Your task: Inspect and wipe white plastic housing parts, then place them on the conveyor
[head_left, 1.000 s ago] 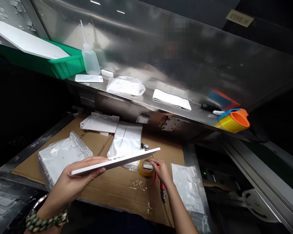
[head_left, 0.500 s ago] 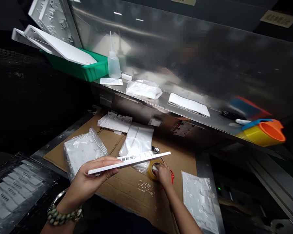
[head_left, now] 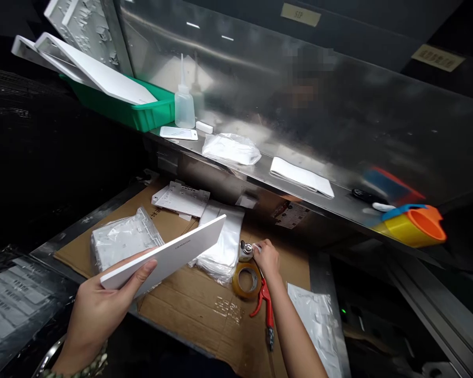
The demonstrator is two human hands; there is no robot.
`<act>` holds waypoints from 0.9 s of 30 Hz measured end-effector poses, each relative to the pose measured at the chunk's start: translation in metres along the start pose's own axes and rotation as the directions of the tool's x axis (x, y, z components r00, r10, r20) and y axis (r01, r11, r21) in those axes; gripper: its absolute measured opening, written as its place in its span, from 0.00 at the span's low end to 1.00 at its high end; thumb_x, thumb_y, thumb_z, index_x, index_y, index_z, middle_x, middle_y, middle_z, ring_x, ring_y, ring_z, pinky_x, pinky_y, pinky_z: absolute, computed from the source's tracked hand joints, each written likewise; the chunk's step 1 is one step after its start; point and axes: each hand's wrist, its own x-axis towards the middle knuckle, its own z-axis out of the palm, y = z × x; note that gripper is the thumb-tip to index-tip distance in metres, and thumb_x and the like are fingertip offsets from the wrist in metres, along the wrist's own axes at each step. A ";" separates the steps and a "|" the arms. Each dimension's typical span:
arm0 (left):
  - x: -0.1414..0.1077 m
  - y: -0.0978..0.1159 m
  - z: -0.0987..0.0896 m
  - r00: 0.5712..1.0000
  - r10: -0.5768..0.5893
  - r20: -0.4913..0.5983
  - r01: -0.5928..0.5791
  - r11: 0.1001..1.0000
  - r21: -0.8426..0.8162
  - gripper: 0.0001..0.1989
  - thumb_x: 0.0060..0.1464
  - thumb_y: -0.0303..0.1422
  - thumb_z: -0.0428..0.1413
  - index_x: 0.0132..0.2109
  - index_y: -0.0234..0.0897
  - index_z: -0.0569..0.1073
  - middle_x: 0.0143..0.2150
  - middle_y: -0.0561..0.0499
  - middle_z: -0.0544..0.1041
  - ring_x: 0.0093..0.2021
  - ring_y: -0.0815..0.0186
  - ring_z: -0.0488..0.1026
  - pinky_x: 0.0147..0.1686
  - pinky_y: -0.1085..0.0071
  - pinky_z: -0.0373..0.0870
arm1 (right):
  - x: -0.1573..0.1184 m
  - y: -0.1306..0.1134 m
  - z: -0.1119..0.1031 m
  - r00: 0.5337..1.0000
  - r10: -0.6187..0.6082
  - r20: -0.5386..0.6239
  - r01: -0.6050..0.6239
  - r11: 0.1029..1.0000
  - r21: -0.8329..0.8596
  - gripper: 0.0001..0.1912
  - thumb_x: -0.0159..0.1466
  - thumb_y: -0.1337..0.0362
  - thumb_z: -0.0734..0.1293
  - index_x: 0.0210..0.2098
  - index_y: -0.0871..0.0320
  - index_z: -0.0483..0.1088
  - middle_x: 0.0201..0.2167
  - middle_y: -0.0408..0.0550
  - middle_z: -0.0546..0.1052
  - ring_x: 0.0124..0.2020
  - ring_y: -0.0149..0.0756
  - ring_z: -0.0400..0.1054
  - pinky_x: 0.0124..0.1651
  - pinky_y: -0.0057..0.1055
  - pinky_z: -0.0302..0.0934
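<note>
My left hand (head_left: 114, 289) grips a flat white plastic panel (head_left: 173, 257) by its near end, thumb on the smooth face that bears small lettering. That panel is tilted up over the bench. On the right, my right hand (head_left: 267, 257) has its fingers pinched around something small and whitish, right beside a small dispenser bottle (head_left: 246, 250) with a shiny metal top. Just below lie a roll of clear-brown tape (head_left: 246, 281) and a red air blow gun (head_left: 265, 304); my right forearm passes close to the gun.
Cardboard (head_left: 189, 307) covers the bench. On it are clear plastic bags (head_left: 220, 247), a bagged panel (head_left: 122, 236) and a bare white panel (head_left: 181, 198). Another bagged panel (head_left: 315, 320) lies right. The shelf above carries a green bin (head_left: 153, 113), a squeeze bottle (head_left: 185, 107) and a yellow-orange holder (head_left: 415, 224).
My left hand has turned the panel so its smooth lettered face shows, and moved it left and lower. My right hand has gone from over the tape roll up to the dispenser bottle.
</note>
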 end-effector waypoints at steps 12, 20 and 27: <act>-0.003 -0.011 0.019 0.817 0.569 0.094 -0.563 0.822 -0.082 0.11 0.56 0.34 0.68 0.47 0.47 0.84 0.46 0.54 0.86 0.44 0.60 0.83 0.48 0.69 0.81 | -0.002 -0.010 0.008 0.977 -0.205 -0.050 0.207 0.978 0.029 0.10 0.70 0.58 0.69 0.42 0.59 0.74 0.44 0.48 0.78 0.45 0.38 0.73 0.51 0.42 0.70; -0.009 -0.002 0.029 0.605 0.786 0.127 -0.780 0.617 -0.104 0.21 0.58 0.22 0.64 0.55 0.49 0.80 0.52 0.55 0.84 0.50 0.64 0.81 0.56 0.70 0.76 | -0.039 -0.052 -0.055 0.934 -0.166 -0.316 0.282 0.885 0.369 0.12 0.72 0.57 0.64 0.39 0.57 0.74 0.39 0.49 0.78 0.38 0.37 0.73 0.41 0.33 0.66; -0.017 0.004 0.036 0.497 0.841 0.213 -0.849 0.522 -0.082 0.25 0.59 0.18 0.61 0.59 0.49 0.77 0.53 0.55 0.83 0.53 0.62 0.80 0.58 0.66 0.74 | -0.138 -0.158 -0.128 0.784 -0.386 -0.486 0.620 0.468 0.630 0.06 0.68 0.65 0.70 0.45 0.52 0.75 0.41 0.47 0.76 0.39 0.33 0.74 0.40 0.28 0.69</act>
